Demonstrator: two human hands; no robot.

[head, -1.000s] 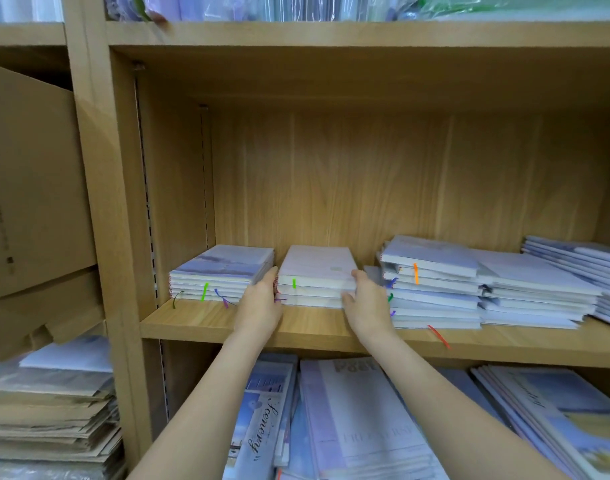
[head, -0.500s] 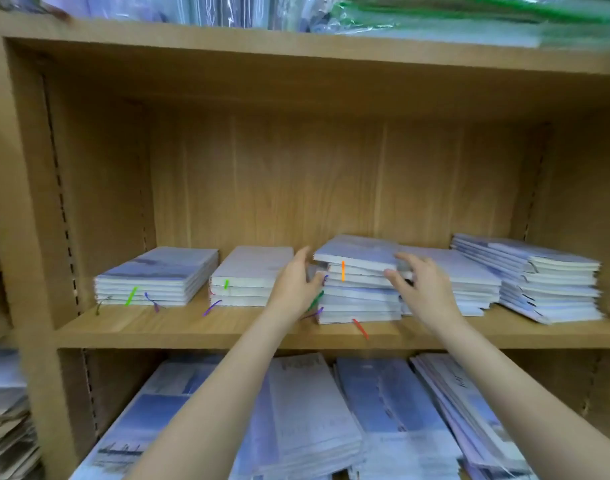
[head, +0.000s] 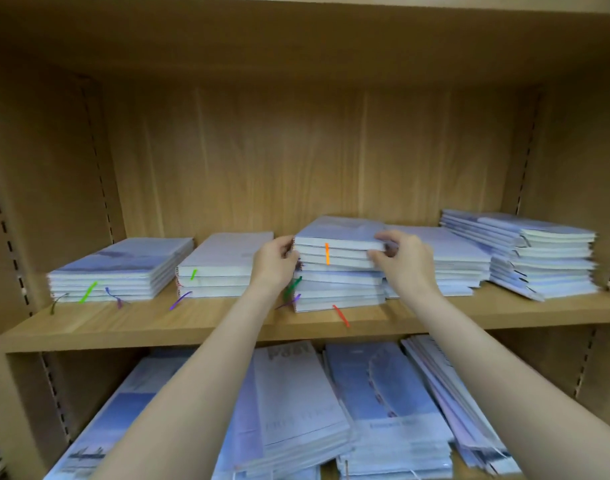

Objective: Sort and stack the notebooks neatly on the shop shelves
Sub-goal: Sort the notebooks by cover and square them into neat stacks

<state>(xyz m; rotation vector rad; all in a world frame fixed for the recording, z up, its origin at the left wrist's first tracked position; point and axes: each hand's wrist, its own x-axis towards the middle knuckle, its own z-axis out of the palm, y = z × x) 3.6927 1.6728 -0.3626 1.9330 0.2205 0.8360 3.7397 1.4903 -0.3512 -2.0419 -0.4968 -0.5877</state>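
Observation:
Several stacks of pale blue and white notebooks lie in a row on the wooden shelf (head: 199, 327). The middle stack (head: 338, 285) is the tallest, with ribbon bookmarks hanging from it. Its top few notebooks (head: 334, 251), marked by an orange ribbon, are slightly raised. My left hand (head: 276, 265) grips their left edge and my right hand (head: 400, 261) grips their right edge. To the left lie a three-notebook stack (head: 224, 265) and a far-left stack (head: 123, 268). To the right are a flat stack (head: 459, 261) and an untidy far-right stack (head: 542, 258).
The shelf below holds larger notebooks (head: 296, 410) laid flat in overlapping piles. Wooden side panels (head: 54, 174) with peg holes close the bay on both sides. The shelf board above (head: 296, 36) limits headroom over the stacks.
The view has moved rightwards and closer. Both hands left the second stack and moved to the middle stack, where they now grip the top few notebooks by their sides.

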